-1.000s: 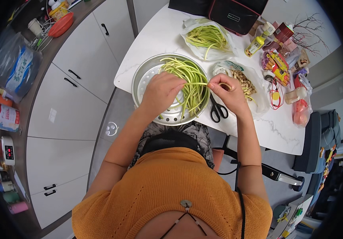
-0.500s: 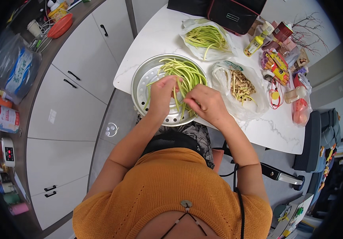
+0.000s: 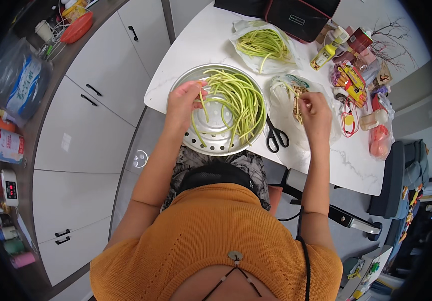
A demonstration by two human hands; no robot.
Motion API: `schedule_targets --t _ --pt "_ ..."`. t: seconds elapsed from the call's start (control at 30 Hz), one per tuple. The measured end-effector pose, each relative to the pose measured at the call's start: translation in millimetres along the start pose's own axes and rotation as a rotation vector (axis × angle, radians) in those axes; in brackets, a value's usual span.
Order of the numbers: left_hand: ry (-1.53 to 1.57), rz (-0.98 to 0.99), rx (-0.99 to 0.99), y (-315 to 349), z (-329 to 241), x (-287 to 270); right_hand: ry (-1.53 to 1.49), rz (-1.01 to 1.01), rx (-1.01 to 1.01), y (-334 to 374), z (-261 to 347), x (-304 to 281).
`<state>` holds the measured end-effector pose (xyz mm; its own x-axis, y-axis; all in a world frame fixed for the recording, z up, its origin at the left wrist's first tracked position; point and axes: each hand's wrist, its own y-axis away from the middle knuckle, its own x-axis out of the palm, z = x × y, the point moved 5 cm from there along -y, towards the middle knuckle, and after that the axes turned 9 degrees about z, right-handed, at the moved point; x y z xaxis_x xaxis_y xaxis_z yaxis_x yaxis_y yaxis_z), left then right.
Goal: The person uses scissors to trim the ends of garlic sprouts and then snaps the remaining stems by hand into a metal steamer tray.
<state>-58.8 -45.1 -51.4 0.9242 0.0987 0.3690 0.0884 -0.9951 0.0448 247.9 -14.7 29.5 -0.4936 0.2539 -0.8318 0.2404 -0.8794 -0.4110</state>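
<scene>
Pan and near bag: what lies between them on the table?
Black scissors lie between the pan and the near bag, by the table's front edge; the head view shows it.

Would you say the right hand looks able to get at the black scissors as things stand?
Probably yes: the black scissors lie on the marbled white table near the right hand, their handles uncovered and nothing visibly blocking them.

The one wide fisheye view looks steeply down from the person's head, over the sweater (image 3: 216, 220), onto the nearby surface (image 3: 199, 45).
</scene>
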Motion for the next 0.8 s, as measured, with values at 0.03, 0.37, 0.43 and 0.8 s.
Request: schedule_targets --t 0.03,0.37,0.43,0.8 --pt "-0.089 -0.009 0.011 2 -1 -1 0.125 -0.012 0.057 0 -12 -4" --pt "-1.390 0.042 0.026 15 -2 -5 -1.159 0.404 0.206 -1 8 50" --pt "-1.404 0.005 0.191 19 -5 0 -1.203 0.461 0.238 -1 24 53" --pt "-0.265 0.492 -0.114 24 5 62 -1.344 0.516 0.270 8 67 79"
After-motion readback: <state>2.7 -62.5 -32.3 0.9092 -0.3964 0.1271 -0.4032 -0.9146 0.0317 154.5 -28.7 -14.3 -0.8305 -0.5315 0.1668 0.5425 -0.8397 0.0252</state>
